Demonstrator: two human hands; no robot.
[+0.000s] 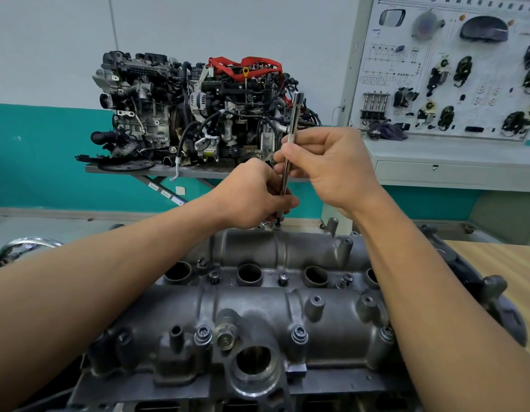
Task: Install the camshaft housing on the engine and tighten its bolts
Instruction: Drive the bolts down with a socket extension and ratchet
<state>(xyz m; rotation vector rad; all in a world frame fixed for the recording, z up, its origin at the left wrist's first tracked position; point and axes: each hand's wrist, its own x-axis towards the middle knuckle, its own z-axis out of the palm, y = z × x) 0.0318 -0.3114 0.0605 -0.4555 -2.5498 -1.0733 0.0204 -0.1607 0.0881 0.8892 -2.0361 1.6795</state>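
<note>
The grey cast-metal camshaft housing [257, 307] sits on the engine [347, 385]. It looks heavy and rigid, with small flanged bolts [203, 334] along its near edge. A slim chrome socket driver [294, 120] stands upright with its tip at the far edge. Its smooth steel is probably slippery, so the knurled band is the best hold. The right hand [326, 165] pinches that band, and the left hand [251, 194] grips the lower shaft.

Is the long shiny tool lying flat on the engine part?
No, the long metal tool stands nearly upright, gripped by the left hand and right hand, its tip at the far edge of the camshaft housing.
</note>
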